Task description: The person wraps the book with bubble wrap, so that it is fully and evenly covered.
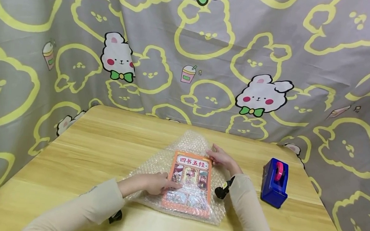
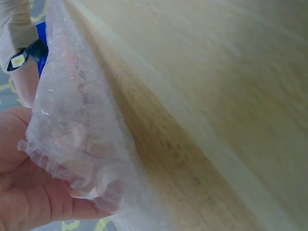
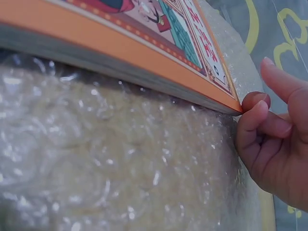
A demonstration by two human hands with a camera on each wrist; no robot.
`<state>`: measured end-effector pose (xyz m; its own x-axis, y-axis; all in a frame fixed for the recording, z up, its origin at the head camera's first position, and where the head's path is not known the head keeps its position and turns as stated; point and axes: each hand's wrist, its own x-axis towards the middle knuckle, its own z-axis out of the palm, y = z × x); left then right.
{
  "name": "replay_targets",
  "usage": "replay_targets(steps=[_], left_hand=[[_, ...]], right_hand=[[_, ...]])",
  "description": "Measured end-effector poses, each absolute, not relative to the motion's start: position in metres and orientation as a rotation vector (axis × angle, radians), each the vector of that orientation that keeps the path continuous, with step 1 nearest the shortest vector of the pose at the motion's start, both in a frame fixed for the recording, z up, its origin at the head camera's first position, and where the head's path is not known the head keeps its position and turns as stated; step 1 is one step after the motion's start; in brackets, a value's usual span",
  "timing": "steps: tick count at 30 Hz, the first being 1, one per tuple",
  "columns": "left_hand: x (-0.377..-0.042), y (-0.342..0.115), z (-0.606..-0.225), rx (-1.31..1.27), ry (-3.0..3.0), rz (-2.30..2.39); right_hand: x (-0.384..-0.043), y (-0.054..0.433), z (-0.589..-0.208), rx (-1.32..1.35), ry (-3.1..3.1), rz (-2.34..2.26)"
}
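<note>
An orange comic-style book (image 1: 191, 180) with red lettering lies face up on a sheet of clear bubble wrap (image 1: 186, 139). Part of the wrap is folded over the book's lower part. My left hand (image 1: 157, 183) grips the wrap at the book's left side, its index finger stretched across the cover. In the left wrist view, the wrap (image 2: 79, 120) bunches between thumb and fingers of that hand (image 2: 43, 192). My right hand (image 1: 221, 159) holds the book's upper right corner. In the right wrist view, curled fingers (image 3: 255, 120) sit right at that corner, with one digit extended away.
A blue tape dispenser (image 1: 274, 184) with a pink roll (image 1: 279, 171) stands to the right on the wooden table (image 1: 112, 135). Behind and around the table hangs a grey patterned curtain (image 1: 165, 28). Each wrist wears a black camera (image 1: 223, 191).
</note>
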<state>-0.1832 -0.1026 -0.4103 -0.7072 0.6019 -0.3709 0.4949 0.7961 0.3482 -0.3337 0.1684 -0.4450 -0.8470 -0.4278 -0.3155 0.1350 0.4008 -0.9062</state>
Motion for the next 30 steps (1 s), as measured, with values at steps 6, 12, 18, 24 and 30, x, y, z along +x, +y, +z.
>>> replay_targets(steps=[6, 12, 18, 24, 30], left_hand=[[-0.18, -0.103, -0.411, 0.834, 2.543, 0.333], [-0.179, -0.105, -0.412, 0.817, 2.529, 0.362], [-0.173, -0.101, -0.408, 0.738, 2.553, 0.33], [-0.168, -0.098, -0.407, 0.736, 2.609, 0.264], [-0.172, -0.093, -0.414, 0.95, 2.713, 0.16]], right_hand=[[-0.327, 0.173, -0.442, -0.293, 2.147, -1.517], [-0.317, 0.175, -0.436, -0.341, 2.111, -1.652], [-0.309, 0.174, -0.43, -0.382, 2.101, -1.69], [-0.296, 0.168, -0.434, -0.398, 2.206, -1.624], [-0.282, 0.164, -0.44, -0.407, 2.464, -1.469]])
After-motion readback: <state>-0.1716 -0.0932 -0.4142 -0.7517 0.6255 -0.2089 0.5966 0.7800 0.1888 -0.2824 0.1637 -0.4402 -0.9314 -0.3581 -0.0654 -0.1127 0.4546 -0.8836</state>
